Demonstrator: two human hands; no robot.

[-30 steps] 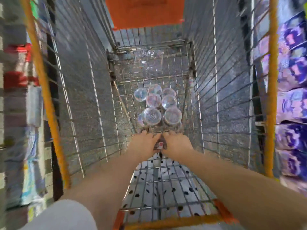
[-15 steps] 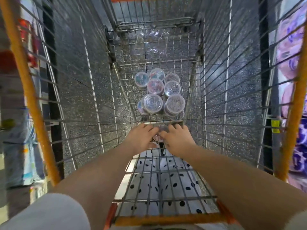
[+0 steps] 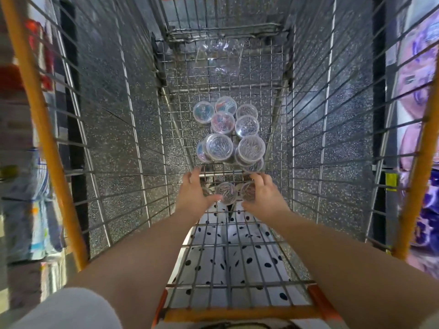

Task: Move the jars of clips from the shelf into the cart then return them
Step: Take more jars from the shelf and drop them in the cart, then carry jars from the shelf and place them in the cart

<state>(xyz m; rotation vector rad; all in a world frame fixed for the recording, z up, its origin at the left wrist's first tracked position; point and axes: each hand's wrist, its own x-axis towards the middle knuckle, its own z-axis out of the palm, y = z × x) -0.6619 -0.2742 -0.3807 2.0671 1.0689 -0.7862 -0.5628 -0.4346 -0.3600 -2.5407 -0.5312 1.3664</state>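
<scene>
Clear jars (image 3: 225,192) between both hands (image 3: 193,197)

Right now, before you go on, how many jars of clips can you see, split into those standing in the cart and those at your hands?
Jars of clips standing in the cart: 9
Jars of clips between the left hand and right hand, one at: 2
Total: 11 visible; more may be hidden underneath.
</scene>
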